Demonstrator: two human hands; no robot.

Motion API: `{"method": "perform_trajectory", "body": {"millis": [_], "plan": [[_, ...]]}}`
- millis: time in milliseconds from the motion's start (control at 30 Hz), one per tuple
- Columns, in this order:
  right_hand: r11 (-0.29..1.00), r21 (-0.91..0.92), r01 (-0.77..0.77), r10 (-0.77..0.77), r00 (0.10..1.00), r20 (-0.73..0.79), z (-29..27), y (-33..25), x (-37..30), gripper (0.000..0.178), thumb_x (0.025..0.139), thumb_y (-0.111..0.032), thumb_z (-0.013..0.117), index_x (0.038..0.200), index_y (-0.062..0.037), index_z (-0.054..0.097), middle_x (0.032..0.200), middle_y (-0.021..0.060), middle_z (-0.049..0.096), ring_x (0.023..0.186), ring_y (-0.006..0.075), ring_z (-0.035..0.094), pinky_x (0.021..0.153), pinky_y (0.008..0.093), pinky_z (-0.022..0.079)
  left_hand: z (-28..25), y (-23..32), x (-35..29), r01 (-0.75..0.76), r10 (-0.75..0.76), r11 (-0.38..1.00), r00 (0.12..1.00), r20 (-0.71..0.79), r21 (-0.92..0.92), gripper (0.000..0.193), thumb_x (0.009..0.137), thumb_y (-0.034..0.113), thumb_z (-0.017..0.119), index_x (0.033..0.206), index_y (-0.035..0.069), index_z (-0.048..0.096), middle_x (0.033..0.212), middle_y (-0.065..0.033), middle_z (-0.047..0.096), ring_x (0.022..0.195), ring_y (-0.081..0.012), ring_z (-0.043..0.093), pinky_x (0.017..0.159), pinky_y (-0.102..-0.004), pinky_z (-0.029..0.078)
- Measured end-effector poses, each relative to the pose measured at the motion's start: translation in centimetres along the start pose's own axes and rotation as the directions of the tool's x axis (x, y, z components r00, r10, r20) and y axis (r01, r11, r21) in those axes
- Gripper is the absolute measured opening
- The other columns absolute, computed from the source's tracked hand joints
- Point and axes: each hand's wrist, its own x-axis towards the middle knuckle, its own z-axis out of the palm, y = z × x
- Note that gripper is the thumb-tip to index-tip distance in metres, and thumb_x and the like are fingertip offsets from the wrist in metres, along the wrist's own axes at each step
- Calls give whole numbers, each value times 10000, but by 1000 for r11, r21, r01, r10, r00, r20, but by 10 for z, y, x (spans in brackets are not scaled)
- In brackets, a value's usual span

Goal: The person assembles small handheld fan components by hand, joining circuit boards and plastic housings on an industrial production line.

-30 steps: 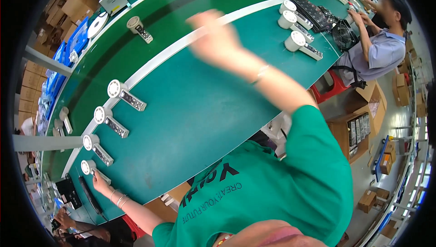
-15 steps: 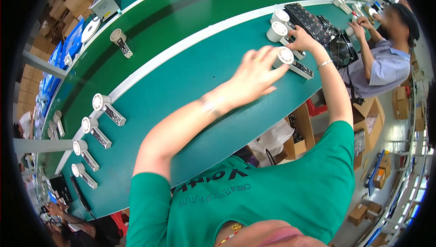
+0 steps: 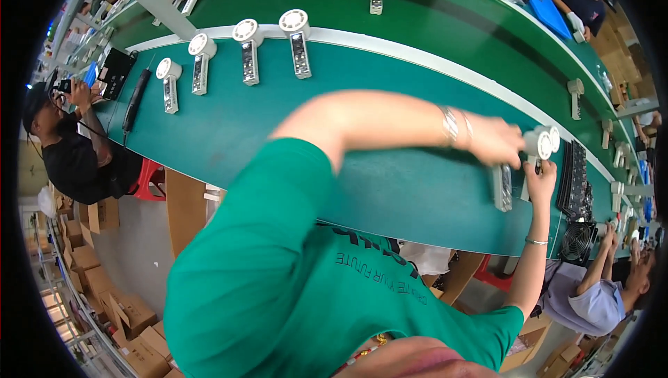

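Two white fans (image 3: 502, 190) (image 3: 538, 144) were reached at the right of the green table (image 3: 417, 197).
The left hand (image 3: 497, 143) was half curled over one; the right hand (image 3: 540, 182) was nearly closed below the other's head. Firm hold could not be confirmed.

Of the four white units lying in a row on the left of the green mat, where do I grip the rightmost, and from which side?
Probably by the round head, fingers around its side wall: it is drum-shaped, while the handle has dark electronics facing up. Come from above and the right, since a neighbouring unit lies to its left.
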Motion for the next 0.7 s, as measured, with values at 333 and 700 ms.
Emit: {"method": "perform_trajectory", "body": {"millis": [333, 700], "plan": [[983, 79, 166, -175, 977, 126, 46, -289, 25, 349, 699, -283, 657, 967, -60, 664, 956, 170, 545, 974, 331, 527, 813, 418, 485, -140, -63, -220, 331, -342, 940, 912, 227, 88, 240, 712, 57, 678, 932, 101, 593, 1087, -101, 500, 1077, -294, 491, 849, -385, 482], [961, 66, 267, -270, 962, 33, 32, -326, 36, 428, 724, -364, 723, 1000, -43, 658, 1111, 227, 587, 1005, 330, 590, 835, 406, 490, -140, -25, -258, 448, -439, 894, 872, -216, -8, 380, 699, 108, 728, 1057, 71, 606, 1205, -146, 464, 1183, -311, 420, 960, -414, 385]]}}
